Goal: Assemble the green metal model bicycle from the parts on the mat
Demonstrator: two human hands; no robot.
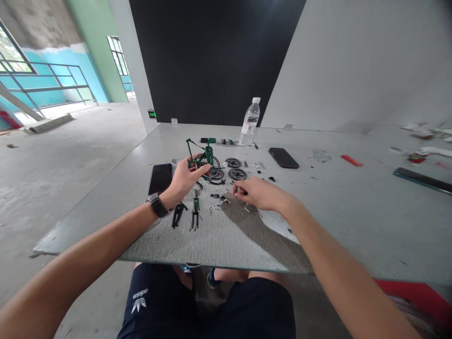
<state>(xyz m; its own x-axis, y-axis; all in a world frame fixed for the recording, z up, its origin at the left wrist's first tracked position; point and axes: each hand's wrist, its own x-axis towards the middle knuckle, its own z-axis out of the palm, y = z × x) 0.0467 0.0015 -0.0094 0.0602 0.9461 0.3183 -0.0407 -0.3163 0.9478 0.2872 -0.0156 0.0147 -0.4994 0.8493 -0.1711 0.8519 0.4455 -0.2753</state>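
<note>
My left hand (184, 180) is closed around a small green model bicycle frame (201, 157) that has a black spoked wheel (211, 167) mounted on it, held upright on the grey table (335, 212). My right hand (254, 193) rests on the table to the right, fingers pinched over tiny metal parts (219, 202); what it grips is too small to make out. Two loose wheels (236, 168) lie just beyond. A green fork (195, 212) and a black part (177, 213) lie near my left wrist, which wears a black watch.
A black phone (160, 179) lies left of my left hand, another phone (283, 157) right of the wheels. A clear water bottle (250, 122) stands at the back. A red item (351, 160) and a dark flat device (422, 180) lie far right. The table edge is near my knees.
</note>
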